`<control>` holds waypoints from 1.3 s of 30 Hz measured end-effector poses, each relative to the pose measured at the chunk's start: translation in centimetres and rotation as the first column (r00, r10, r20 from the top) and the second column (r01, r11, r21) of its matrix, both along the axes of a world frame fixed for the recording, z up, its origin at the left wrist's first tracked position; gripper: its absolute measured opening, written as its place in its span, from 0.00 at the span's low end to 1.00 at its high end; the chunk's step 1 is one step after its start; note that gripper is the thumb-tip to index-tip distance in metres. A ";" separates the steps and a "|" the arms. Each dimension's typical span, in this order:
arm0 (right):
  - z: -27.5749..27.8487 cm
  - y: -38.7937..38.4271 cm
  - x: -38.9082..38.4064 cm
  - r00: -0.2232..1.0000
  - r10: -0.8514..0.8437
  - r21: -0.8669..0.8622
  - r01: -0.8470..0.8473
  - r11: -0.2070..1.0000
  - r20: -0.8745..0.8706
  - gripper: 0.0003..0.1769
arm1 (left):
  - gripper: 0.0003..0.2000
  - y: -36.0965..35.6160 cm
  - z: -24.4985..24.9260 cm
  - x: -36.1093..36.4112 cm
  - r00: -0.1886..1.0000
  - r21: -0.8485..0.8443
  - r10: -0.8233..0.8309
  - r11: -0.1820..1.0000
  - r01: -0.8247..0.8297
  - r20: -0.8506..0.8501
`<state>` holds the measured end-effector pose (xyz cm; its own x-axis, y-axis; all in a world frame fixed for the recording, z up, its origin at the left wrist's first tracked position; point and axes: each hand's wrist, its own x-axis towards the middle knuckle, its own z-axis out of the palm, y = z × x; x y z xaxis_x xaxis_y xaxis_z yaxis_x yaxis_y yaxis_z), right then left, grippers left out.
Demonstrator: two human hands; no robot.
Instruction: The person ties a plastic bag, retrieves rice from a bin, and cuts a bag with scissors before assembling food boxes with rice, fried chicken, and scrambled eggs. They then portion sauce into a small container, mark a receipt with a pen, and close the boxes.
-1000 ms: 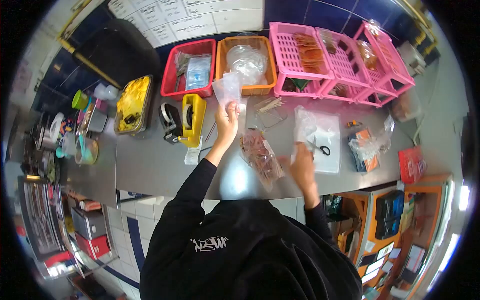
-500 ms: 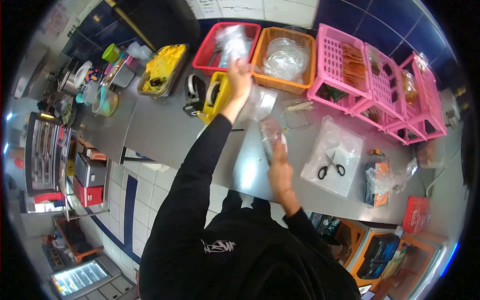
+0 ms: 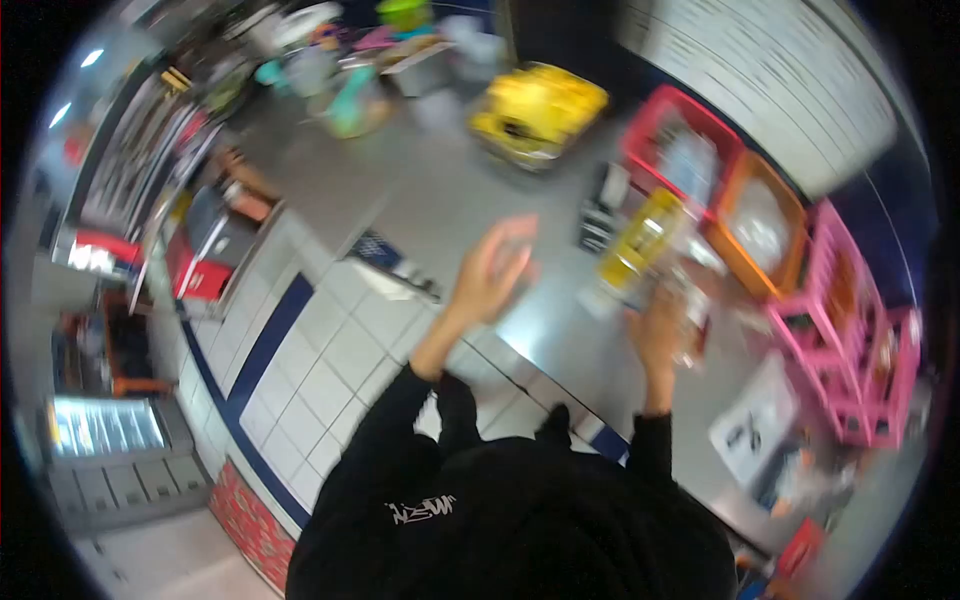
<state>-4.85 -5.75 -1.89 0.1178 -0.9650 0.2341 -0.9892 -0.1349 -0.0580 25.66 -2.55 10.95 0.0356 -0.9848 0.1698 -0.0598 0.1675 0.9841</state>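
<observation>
My left hand (image 3: 492, 272) is raised above the front edge of the steel counter (image 3: 410, 190), smeared by motion. Its fingers are apart and nothing shows between them. My right hand (image 3: 655, 330) is low over the counter, against a clear plastic packet (image 3: 692, 318) with something reddish-brown inside. Blur hides whether the fingers grip the packet or only touch it. Just beyond that hand stands a yellow tape dispenser (image 3: 640, 240), with a black tape dispenser (image 3: 600, 210) beside it.
Along the wall are a tray of yellow food (image 3: 540, 110), a red bin (image 3: 640, 130), an orange bin (image 3: 735, 235) with clear plastic, and pink baskets (image 3: 850, 340). Black scissors (image 3: 742, 437) lie on white sheets to the right. Tubs (image 3: 355, 105) crowd the far left.
The view has swung left, so the counter things sit further right. My left hand has come away from the red bin and the clear bag it held. My right hand stays by the packet.
</observation>
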 end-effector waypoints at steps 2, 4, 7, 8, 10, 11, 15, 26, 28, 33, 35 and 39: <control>-1.1 -1.5 2.1 0.978 -0.019 -0.106 0.042 0.993 0.208 0.38 | 0.13 9.4 -5.7 7.3 0.894 0.290 0.434 0.846 -0.447 0.113; 4.7 -0.8 8.3 0.902 0.114 -0.352 0.045 0.935 0.417 0.19 | 0.11 20.4 -11.4 14.6 0.799 0.424 0.582 0.692 -0.584 0.151; 10.9 -0.7 21.1 0.508 -0.105 0.037 0.141 0.989 0.855 0.16 | 0.21 32.7 -12.3 22.9 0.626 0.486 0.779 0.532 -0.693 0.039; 12.0 -1.1 27.4 0.447 0.010 -0.029 0.036 0.999 0.895 0.17 | 0.23 35.3 -12.2 26.5 0.577 0.519 0.815 0.472 -0.713 0.051; 14.5 -0.9 38.9 0.298 0.193 -0.155 -0.146 0.977 0.935 0.19 | 0.24 38.7 -12.5 31.6 0.482 0.506 0.869 0.370 -0.779 0.107; 15.1 -0.4 44.6 0.282 0.330 -0.272 -0.226 0.935 0.901 0.19 | 0.23 39.0 -12.5 34.8 0.427 0.454 0.890 0.320 -0.832 0.156; 14.8 2.7 64.9 0.099 0.613 -0.504 -0.475 0.721 0.784 0.17 | 0.16 33.9 -7.2 47.3 0.043 0.117 0.981 0.066 -0.991 -0.189; 12.5 8.0 114.4 -0.175 0.662 -0.593 -0.644 0.483 0.729 0.14 | 0.13 36.5 -16.0 80.8 -0.071 0.187 0.965 -0.023 -0.982 -0.252; 13.1 8.1 126.1 -0.225 0.688 -0.605 -0.702 0.376 0.689 0.14 | 0.17 38.7 -16.5 88.9 -0.175 0.066 0.975 -0.167 -0.984 -0.136; 20.7 18.2 153.6 -0.577 0.446 -0.677 -0.729 0.097 0.685 0.10 | 0.16 43.3 -8.9 106.7 -0.277 0.046 0.915 -0.276 -0.960 -0.293; 24.6 24.2 163.1 -0.726 0.221 -0.741 -0.672 -0.024 0.651 0.10 | 0.16 45.8 -7.9 114.8 -0.278 0.022 0.927 -0.282 -0.959 -0.253; 31.1 33.6 182.1 -0.765 0.299 -0.745 -0.635 -0.202 0.571 0.16 | 0.17 51.5 -6.5 134.1 -0.196 -0.149 0.981 -0.193 -0.970 0.006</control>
<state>177.25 27.81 29.20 0.4979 0.0119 0.8671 0.8482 -0.2147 -0.4841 159.76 48.96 4.48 0.9235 0.2186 0.3151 -0.2937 -0.1252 0.9477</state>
